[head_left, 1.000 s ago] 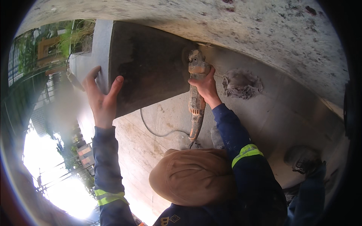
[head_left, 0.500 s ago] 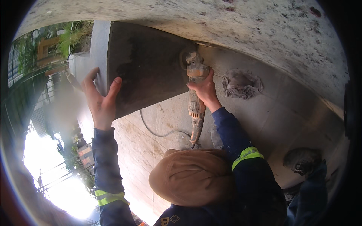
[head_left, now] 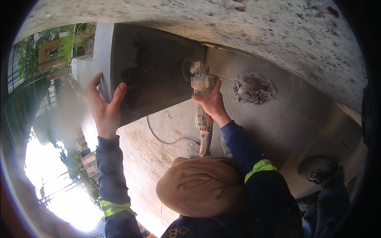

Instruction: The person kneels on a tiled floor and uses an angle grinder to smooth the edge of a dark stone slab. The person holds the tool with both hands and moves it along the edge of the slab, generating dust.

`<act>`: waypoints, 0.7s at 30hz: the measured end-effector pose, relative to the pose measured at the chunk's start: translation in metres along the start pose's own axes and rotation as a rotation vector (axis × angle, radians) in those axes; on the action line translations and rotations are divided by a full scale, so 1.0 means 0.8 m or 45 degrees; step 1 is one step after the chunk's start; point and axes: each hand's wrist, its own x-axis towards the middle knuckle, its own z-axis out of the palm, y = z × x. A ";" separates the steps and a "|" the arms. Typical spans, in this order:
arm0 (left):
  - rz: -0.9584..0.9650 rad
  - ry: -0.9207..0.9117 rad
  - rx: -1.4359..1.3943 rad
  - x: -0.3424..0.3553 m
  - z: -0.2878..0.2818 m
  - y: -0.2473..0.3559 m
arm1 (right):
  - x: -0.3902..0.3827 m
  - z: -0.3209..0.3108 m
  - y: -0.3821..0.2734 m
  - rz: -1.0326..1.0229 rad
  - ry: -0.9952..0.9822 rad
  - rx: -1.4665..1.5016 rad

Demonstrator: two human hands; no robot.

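My right hand (head_left: 213, 102) is wrapped round the body of a dusty orange and grey angle grinder (head_left: 203, 82). The grinder's disc (head_left: 185, 69) is at the right end of a dark grey block (head_left: 154, 71); whether it touches the surface I cannot tell. At the block's left edge, my left hand (head_left: 106, 111) grips the corner, thumb on the dark face and fingers on the paler side. A thin cord (head_left: 158, 139) curves over the floor below the block toward the grinder's rear end.
A crumpled grey cloth (head_left: 254, 88) lies on the dusty floor, right of the grinder. Overhead runs a speckled pale stone surface (head_left: 278, 35). A dark shoe (head_left: 317, 168) is at lower right. A brown fabric hood (head_left: 202, 186) covers the lower middle. Greenery (head_left: 81, 39) shows at left.
The grinder and my right hand have shifted slightly left and lower along the block. My left hand keeps its grip, nearly in the same place.
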 end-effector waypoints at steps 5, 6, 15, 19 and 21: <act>0.018 0.011 -0.012 0.003 0.006 0.001 | 0.041 -0.006 0.019 0.013 0.121 0.046; 0.027 0.022 -0.016 0.003 0.007 0.003 | 0.033 -0.002 0.020 -0.001 0.085 0.040; 0.019 0.015 -0.035 -0.001 0.005 0.004 | -0.005 0.010 0.002 0.052 -0.002 0.107; 0.044 0.021 -0.022 0.002 0.006 0.004 | 0.039 -0.002 0.008 0.127 0.090 0.146; 0.040 0.022 -0.029 0.003 0.005 0.003 | 0.026 0.001 0.006 0.036 0.071 0.096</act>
